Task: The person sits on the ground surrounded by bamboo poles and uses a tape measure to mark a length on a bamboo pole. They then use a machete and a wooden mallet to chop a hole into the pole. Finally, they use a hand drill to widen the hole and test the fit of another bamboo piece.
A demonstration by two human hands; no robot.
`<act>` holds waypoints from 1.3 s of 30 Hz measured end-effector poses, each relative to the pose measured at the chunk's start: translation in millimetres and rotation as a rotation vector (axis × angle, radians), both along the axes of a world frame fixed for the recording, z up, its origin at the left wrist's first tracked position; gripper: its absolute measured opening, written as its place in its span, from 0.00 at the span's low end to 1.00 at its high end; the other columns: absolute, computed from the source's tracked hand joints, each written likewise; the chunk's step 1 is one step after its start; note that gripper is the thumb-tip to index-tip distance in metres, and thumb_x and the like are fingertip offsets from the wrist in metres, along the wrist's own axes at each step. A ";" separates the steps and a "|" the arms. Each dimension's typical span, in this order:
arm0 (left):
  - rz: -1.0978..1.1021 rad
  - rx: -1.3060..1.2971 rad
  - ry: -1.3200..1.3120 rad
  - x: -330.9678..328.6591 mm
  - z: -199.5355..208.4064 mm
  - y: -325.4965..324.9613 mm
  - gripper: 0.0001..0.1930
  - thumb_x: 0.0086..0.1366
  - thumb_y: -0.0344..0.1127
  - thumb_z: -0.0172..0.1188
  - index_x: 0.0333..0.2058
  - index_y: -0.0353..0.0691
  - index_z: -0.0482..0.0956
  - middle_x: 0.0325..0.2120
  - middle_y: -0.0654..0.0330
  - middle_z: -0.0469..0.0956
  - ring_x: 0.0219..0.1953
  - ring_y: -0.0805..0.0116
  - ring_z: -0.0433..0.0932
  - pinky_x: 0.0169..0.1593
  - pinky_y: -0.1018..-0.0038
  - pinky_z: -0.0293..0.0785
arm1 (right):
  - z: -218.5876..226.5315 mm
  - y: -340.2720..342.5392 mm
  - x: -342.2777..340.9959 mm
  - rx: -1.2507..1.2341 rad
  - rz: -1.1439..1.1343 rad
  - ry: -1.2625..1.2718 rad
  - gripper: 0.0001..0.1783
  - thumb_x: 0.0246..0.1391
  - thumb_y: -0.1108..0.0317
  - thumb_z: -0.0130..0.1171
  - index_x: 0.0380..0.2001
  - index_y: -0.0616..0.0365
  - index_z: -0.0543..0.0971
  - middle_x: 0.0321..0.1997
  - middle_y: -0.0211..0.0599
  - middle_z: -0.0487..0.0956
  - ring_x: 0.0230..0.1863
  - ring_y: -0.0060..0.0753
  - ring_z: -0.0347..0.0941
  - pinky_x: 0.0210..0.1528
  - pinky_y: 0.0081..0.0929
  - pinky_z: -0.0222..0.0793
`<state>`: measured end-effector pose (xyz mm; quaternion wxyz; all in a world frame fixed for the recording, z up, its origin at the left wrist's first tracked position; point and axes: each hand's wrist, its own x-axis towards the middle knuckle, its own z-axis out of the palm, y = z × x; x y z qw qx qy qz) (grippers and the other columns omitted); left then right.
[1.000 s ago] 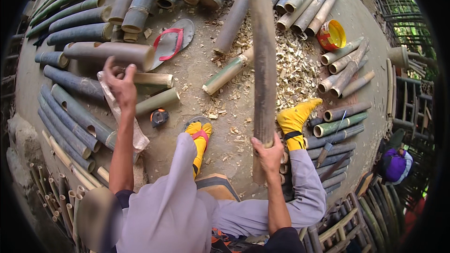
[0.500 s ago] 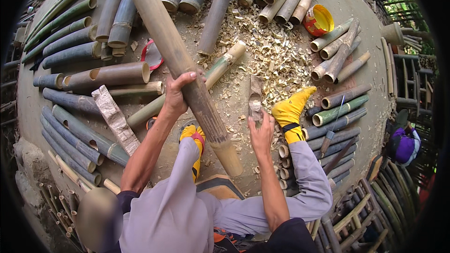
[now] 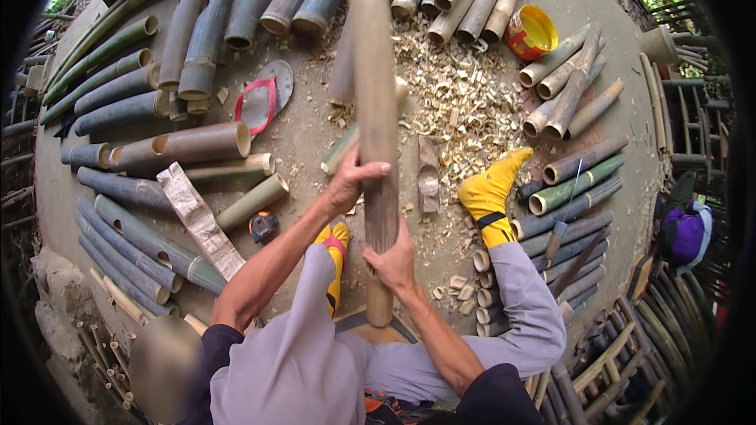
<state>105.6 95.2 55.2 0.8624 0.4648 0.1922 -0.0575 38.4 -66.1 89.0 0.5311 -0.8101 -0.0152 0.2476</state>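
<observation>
Far left: bamboo culms point(image 3: 134, 102) stacked, well apart from your work. Your left hand point(image 3: 350, 183) wrapped around bamboo pole point(image 3: 374, 110), fingers closed over shaft. Pole stands near upright between your knees, long axis running away from you, butt down on board point(image 3: 394, 334). Your right hand point(image 3: 392, 258) clasps pole lower, nearer butt. Right: shavings point(image 3: 457, 102), yellow can point(image 3: 531, 31).
</observation>
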 end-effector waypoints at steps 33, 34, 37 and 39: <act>-0.139 0.199 0.065 39.6 -43.1 -91.8 0.34 0.53 0.41 0.67 0.55 0.34 0.64 0.45 0.55 0.71 0.48 0.66 0.69 0.53 0.70 0.66 | -47.0 -50.7 42.8 -0.156 -0.137 -0.125 0.50 0.42 0.58 0.66 0.65 0.64 0.54 0.59 0.60 0.67 0.58 0.54 0.67 0.60 0.40 0.64; -0.176 0.245 0.065 38.6 -45.2 -94.6 0.33 0.54 0.40 0.66 0.55 0.33 0.64 0.46 0.54 0.71 0.50 0.64 0.69 0.55 0.70 0.65 | -50.5 -50.2 28.0 -0.254 -0.154 -0.151 0.52 0.42 0.63 0.67 0.66 0.62 0.49 0.59 0.61 0.65 0.58 0.57 0.66 0.60 0.41 0.63; -0.222 0.624 0.017 43.9 -63.0 -92.4 0.30 0.54 0.34 0.63 0.55 0.32 0.65 0.52 0.49 0.68 0.57 0.54 0.65 0.59 0.66 0.61 | -72.3 -63.0 18.7 -0.300 -0.243 -0.022 0.48 0.43 0.67 0.67 0.64 0.61 0.52 0.55 0.61 0.69 0.55 0.58 0.69 0.55 0.44 0.65; -0.185 1.001 -0.226 62.5 -65.1 -77.9 0.32 0.50 0.28 0.60 0.56 0.33 0.64 0.53 0.47 0.67 0.58 0.51 0.63 0.61 0.62 0.60 | -72.1 -67.0 25.4 -0.324 -0.260 0.027 0.46 0.43 0.66 0.67 0.63 0.61 0.53 0.52 0.61 0.71 0.52 0.57 0.71 0.53 0.44 0.67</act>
